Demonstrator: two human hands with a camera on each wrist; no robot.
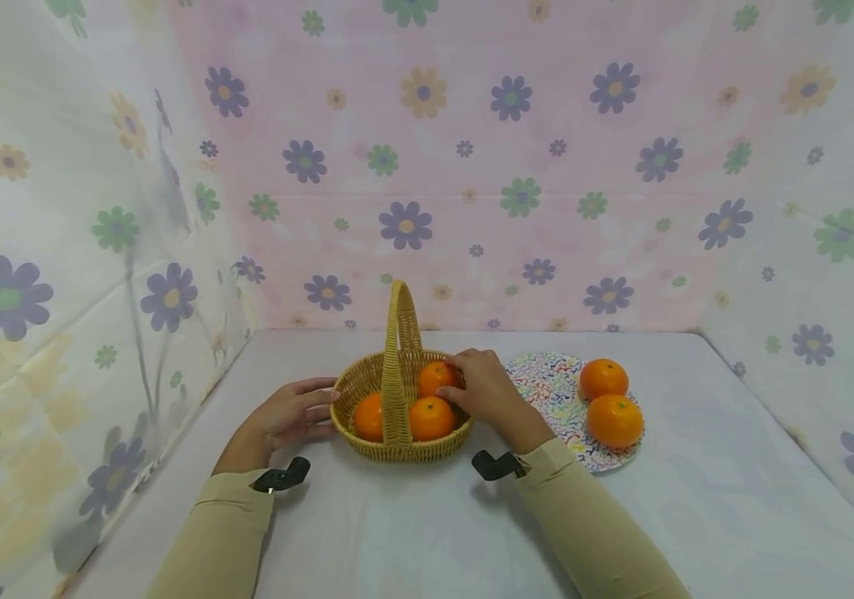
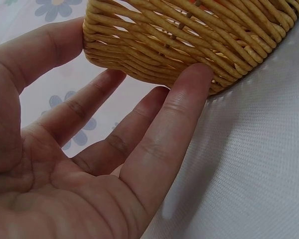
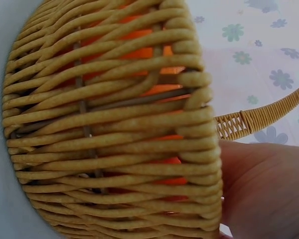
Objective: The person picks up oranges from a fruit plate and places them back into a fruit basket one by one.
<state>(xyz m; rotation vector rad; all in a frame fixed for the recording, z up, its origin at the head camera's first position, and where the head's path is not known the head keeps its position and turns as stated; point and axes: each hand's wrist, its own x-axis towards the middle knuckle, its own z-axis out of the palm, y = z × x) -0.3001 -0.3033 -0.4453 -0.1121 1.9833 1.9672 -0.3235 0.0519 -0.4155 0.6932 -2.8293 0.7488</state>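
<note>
A yellow woven basket (image 1: pixel 367 449) with a tall arched handle stands upright on the table. Inside it sit a left orange (image 1: pixel 368 418), a front-right orange (image 1: pixel 431 419) and a back-right orange (image 1: pixel 435 378). My right hand (image 1: pixel 492 391) reaches over the basket's right rim and holds the back-right orange between thumb and fingers. In the right wrist view, the basket wall (image 3: pixel 119 119) hides the fingertips. At the left side, my left hand (image 1: pixel 293 416) touches the basket with extended, spread fingers; their tips meet the woven wall (image 2: pixel 174 45) in the left wrist view.
Right of the basket lies a round plate (image 1: pixel 546 391) with multicoloured speckles. On it are a rear orange (image 1: pixel 604 378) and a front orange (image 1: pixel 614 421), touching each other. Flower-patterned cloth (image 1: pixel 464 175) surrounds the white-covered table (image 1: pixel 397 532) at the back and sides.
</note>
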